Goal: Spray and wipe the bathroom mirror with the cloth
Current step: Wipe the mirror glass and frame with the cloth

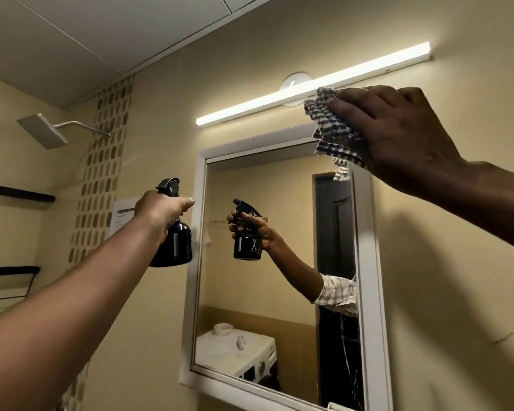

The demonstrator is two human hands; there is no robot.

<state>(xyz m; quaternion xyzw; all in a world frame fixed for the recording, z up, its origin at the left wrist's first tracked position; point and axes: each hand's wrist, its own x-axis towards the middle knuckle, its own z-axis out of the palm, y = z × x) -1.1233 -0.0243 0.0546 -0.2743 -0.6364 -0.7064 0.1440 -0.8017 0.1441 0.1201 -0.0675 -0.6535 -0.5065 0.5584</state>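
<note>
- Our right hand (398,129) is bunching the checked cloth (331,132) and pressing it at the top right corner of the mirror (267,247), over its white frame.
- Our left hand (161,210) is gripping the black spray bottle (172,247) just beside the mirror's left edge, nozzle facing the glass.

Left arm extended forward and upward, bare forearm, left hand (161,212) wrapped closed in a grip at chest-to-head height. Right arm raised higher, wrist bent, right hand (398,129) knuckles outward, fingers (347,106) curled closed in a clutch.
</note>
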